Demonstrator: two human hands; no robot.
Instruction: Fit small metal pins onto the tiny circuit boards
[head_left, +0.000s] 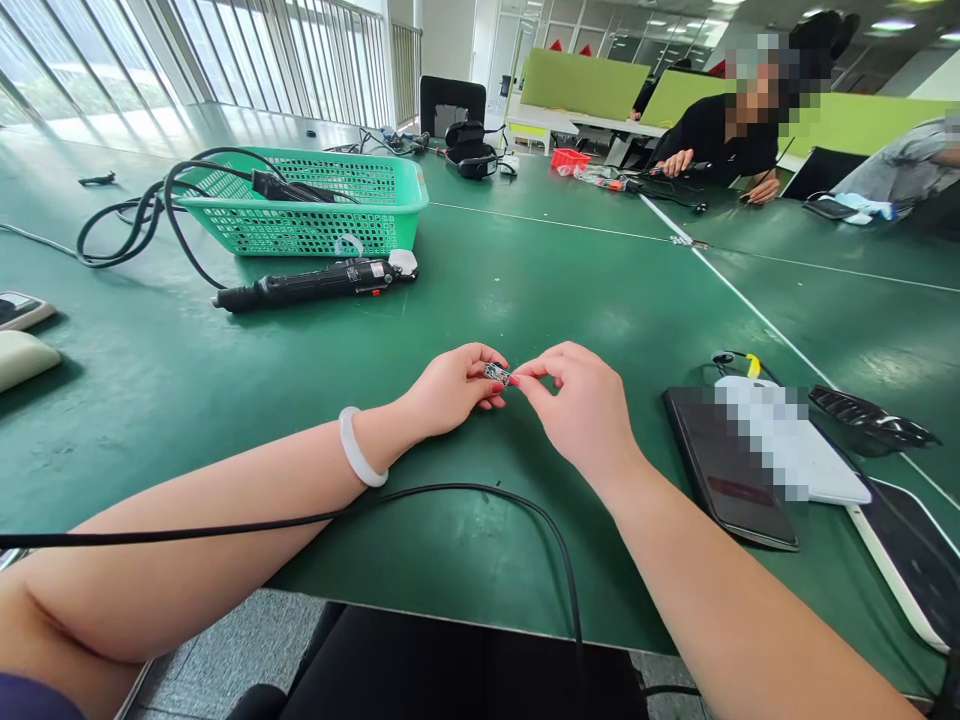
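While a green basket and a black electric screwdriver lie on the far left of the green table, probably set aside within reach, the left hand pinches a small metal part at near centre, fingers almost closed on it. From the right, the right hand nips its other end, apparently steadying it just above the table.

A tiny metal part, silvery with dark spots, sits just above the green table, near its front edge. It is pinched at both ends between fingertips, lying roughly level. Finer detail is too small to tell.
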